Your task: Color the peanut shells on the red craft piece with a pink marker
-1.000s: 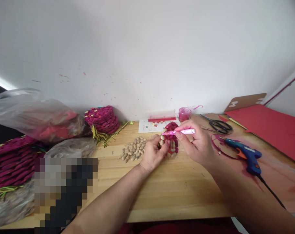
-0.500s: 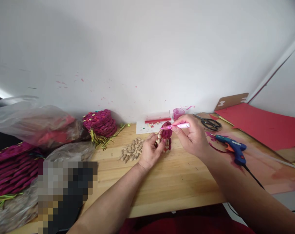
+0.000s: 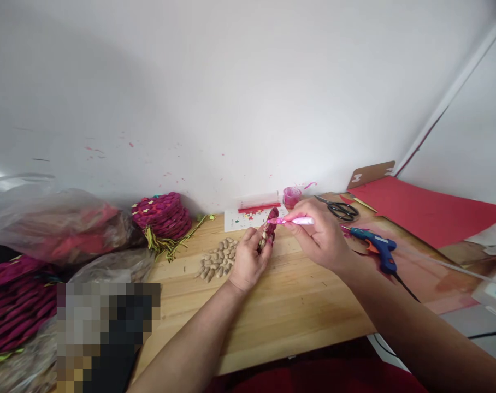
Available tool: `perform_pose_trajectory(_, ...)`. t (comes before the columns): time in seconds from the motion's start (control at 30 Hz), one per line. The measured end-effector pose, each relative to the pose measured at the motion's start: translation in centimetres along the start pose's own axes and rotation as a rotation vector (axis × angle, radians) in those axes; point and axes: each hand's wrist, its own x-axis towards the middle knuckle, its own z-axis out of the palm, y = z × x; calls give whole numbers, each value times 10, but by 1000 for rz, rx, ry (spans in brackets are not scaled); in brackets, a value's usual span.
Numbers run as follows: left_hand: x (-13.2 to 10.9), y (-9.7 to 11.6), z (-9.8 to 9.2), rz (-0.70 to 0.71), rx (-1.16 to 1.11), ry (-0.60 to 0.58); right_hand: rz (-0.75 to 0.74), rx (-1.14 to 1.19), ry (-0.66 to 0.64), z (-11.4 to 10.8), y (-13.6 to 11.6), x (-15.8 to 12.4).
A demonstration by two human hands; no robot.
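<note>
Tabletop (image 3: 289,311) between the forearms (image 3: 190,333) leaves passage; the pen-like tool (image 3: 303,220) blocks beyond, the glue gun (image 3: 382,250) at right.

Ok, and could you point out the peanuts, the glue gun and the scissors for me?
Peanuts (image 3: 219,259): head view, the middle of the loose pile.
Glue gun (image 3: 382,245): head view, its blue body.
Scissors (image 3: 330,203): head view, where the black handles meet the blades.

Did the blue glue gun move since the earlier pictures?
No. The glue gun lies just on the near side of the scissors, like before; only the camera turned.
</note>
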Motion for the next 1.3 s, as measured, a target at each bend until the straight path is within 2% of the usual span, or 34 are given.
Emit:
perform_pose_trajectory(0.2, 0, 4, -2, -18, 4, -24, -202, -179, -46, 5, -11, -13)
perform_pose_trajectory(0.33, 1, 5, -5, -46, 9, -51, -249, -190, -110, 7, -19, -20)
perform_pose_trajectory(0.47, 1, 6, -5, -39, 1, -55, -152, -141, -80, 5, -21, -17)
perform_pose_trajectory(0.73, 0, 4, -2, -37, 19, -38, 100, -30, 39, -7, -11, 3)
perform_pose_trajectory(0.9, -2, -2, -2, -19, 43, -45, 126, 72, -29, -4, -9, 3)
perform_pose_trajectory(1.03, -2, -5, -2, -33, 73, -46, 217, 84, 18, 1, -1, 6)
perform_pose_trajectory(1.2, -1, -5, -2, -34, 85, -31, 194, 128, -21, 3, 3, 11)
perform_pose_trajectory(1.3, -1, -5, -2, -35, 96, -35, 244, 146, 11, 4, 6, 12)
